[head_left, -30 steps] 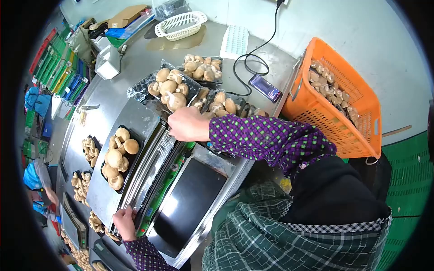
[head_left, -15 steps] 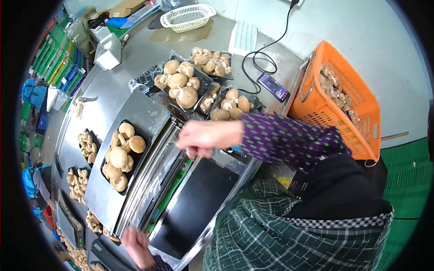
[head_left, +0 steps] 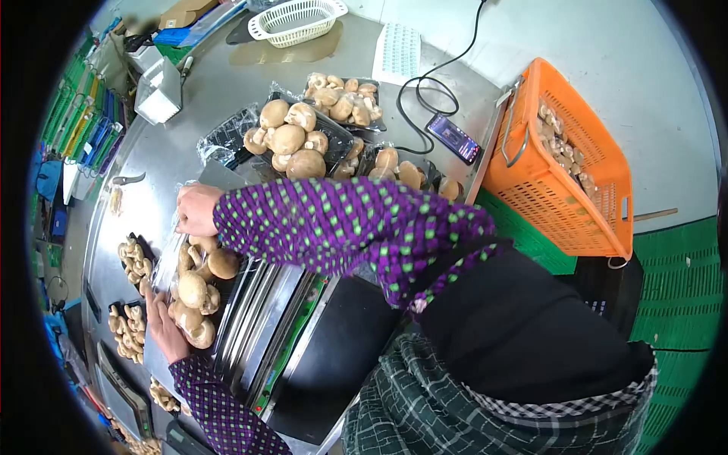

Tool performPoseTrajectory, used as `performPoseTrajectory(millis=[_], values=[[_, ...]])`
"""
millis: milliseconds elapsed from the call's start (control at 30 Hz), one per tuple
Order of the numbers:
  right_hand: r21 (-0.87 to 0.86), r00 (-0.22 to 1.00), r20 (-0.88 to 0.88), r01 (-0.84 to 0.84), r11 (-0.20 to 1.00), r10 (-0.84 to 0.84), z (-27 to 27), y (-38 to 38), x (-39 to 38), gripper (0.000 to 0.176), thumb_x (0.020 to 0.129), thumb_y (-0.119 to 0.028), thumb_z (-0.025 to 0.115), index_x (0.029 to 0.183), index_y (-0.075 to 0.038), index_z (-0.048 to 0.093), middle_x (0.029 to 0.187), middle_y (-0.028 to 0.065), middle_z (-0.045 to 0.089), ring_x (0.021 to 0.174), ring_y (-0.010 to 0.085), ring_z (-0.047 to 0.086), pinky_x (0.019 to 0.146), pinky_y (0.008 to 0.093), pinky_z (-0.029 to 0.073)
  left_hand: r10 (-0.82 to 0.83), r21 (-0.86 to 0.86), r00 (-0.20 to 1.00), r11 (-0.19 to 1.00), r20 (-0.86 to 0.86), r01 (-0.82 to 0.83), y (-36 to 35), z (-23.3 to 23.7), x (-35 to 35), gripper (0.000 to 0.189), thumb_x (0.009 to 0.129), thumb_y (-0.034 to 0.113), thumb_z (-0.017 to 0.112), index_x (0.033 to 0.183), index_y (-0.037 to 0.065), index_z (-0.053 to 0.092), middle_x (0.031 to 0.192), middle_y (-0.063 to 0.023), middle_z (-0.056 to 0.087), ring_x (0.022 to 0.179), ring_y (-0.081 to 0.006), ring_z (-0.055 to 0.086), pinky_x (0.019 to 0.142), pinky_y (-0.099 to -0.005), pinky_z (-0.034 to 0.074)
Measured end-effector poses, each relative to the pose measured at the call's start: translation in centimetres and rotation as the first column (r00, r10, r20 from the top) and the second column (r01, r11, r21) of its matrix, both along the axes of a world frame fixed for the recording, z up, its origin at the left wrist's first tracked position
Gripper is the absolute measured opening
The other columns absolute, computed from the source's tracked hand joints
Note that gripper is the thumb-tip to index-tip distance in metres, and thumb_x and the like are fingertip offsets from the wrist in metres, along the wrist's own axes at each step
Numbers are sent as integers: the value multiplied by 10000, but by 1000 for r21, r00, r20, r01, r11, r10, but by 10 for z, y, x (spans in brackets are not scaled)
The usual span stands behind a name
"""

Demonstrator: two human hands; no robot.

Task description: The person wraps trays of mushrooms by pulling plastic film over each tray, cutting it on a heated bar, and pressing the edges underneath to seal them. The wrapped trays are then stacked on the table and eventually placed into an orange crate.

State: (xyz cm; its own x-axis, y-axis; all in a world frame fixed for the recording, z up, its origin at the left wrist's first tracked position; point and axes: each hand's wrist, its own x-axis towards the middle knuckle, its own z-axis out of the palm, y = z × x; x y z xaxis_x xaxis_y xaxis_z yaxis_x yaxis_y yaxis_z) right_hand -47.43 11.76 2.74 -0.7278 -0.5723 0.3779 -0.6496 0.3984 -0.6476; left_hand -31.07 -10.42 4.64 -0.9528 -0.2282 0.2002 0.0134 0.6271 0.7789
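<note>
A black tray of large brown mushrooms (head_left: pixel 192 290) lies on the metal plate of the wrapping machine (head_left: pixel 258 326). Clear film stretches over and beyond the tray's far side. My right hand (head_left: pixel 199 209), fingers closed on the film, is at the tray's upper end. At its lower left side is my left hand (head_left: pixel 163 326), its fingers extended and apart along the film's edge. The patterned right sleeve crosses above the machine and hides part of it.
Wrapped mushroom trays (head_left: pixel 292 140) are stacked behind the right arm. Smaller mushroom trays (head_left: pixel 136 262) lie at the left. A phone (head_left: pixel 453 139) with a cable, an orange crate (head_left: pixel 561 167) of mushrooms and a white basket (head_left: pixel 297 23) are farther off.
Both hands have moved left from the machine's rollers to the mushroom tray, and film now extends over it. The left hand's fingers have spread. The camera view has shifted slightly.
</note>
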Motion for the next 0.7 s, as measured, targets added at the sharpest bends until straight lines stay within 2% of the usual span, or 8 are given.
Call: performPoseTrajectory(millis=[100,133,300,400,467,567,633,700], values=[[202,990,133,-73,977,47,21,11,8,287,743,-260,580,802,8,665,841,203,617,876,339,593,770,423,462,-84,-36,980,995,178,91,-6,23,19,365,922,140,444,1235,-48,465,1180,-149,538,1081,-205,493,951,-306,351],[138,990,117,-94,986,79,19,11,9,294,759,-267,571,765,16,652,795,214,617,838,369,601,749,431,468,118,3,977,993,180,-121,-25,3,26,378,924,99,416,1274,-42,418,1192,-167,522,1118,-224,476,965,-312,341],[59,982,-36,-183,981,186,70,30,44,282,782,-263,562,811,16,581,673,225,592,669,400,592,616,449,469,36,-125,989,992,146,-18,-43,-5,78,437,929,144,427,1331,-9,347,1243,-172,444,1094,-243,460,931,-338,373],[-122,983,-94,-172,978,161,131,82,126,227,784,-222,573,780,-7,499,607,175,561,563,370,567,500,436,441,211,337,964,907,162,-255,30,62,146,436,947,341,396,1187,-17,463,869,-125,554,652,-126,511,556,-237,405],[-207,937,-282,-270,940,206,139,122,177,217,752,-165,601,784,-28,436,626,103,496,480,298,538,417,372,416,28,395,990,915,135,-80,81,92,193,421,947,386,388,1013,-8,520,612,-47,503,407,-63,390,359,-197,268],[-138,937,36,-338,931,346,109,163,232,207,757,-158,601,812,-38,442,698,86,478,517,253,556,433,340,442,122,313,860,899,496,-308,123,94,253,177,826,168,506,837,13,591,696,-137,564,539,-216,527,465,-320,407],[-103,926,229,-282,954,299,72,174,246,280,780,-263,626,857,-39,477,737,104,543,613,282,593,529,360,474,-136,560,809,785,573,-265,126,43,269,342,947,330,423,861,13,521,526,5,441,357,-47,338,318,-194,223],[27,860,485,-197,980,160,57,198,237,367,798,-346,634,889,-18,495,773,121,585,666,234,607,585,333,483,35,509,813,764,581,-396,135,35,266,202,924,240,491,942,46,544,564,39,446,389,-11,296,345,-174,207]])
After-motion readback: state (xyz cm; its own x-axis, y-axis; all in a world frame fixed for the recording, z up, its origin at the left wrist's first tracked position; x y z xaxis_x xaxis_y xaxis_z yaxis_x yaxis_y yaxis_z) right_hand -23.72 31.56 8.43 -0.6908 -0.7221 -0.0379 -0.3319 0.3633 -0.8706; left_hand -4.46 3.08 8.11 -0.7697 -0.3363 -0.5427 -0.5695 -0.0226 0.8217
